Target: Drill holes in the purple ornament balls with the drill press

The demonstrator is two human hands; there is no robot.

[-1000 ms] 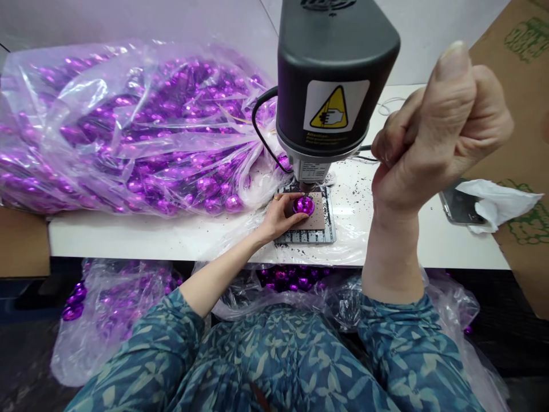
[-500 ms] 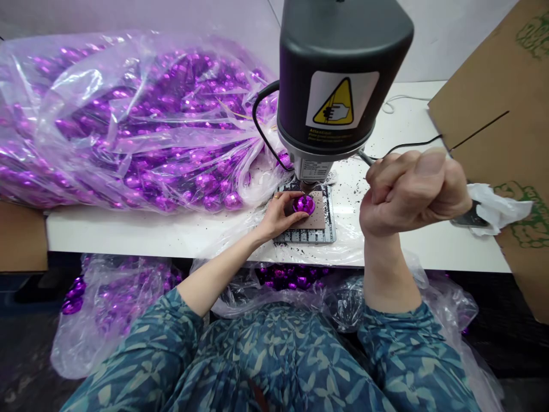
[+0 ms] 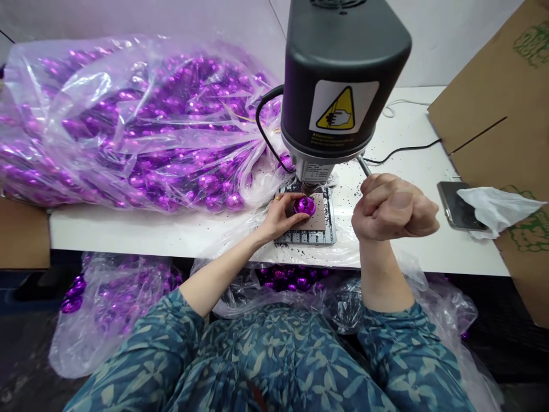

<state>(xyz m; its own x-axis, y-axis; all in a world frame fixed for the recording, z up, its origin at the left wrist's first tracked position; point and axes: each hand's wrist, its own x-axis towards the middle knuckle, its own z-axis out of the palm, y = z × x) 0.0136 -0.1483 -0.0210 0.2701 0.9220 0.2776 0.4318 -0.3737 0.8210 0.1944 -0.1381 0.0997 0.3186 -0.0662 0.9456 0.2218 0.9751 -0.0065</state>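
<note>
A black bench drill press (image 3: 343,86) with a yellow hand-warning sticker stands in front of me. My left hand (image 3: 281,216) pinches a shiny purple bauble (image 3: 305,206) between thumb and fingers, right under the drill's chuck (image 3: 309,187). The bauble rests on a brown board (image 3: 316,222) laid over the slotted metal base (image 3: 330,233). At the drill's right side, my right hand (image 3: 394,209) is closed in a fist round the metal feed lever (image 3: 363,165). Whether the bit touches the bauble I cannot tell.
A big clear bag of purple baubles (image 3: 171,131) fills the table's left side. On the right lie a phone (image 3: 458,209) and a crumpled tissue (image 3: 500,209), beside a cardboard box (image 3: 489,86). Dark shavings are scattered round the base. More bagged baubles (image 3: 291,278) sit below the table edge.
My right hand has come down and a little left with the lever, uncovering more of the phone. My left hand and the bauble stay in place. The view has shifted slightly.
</note>
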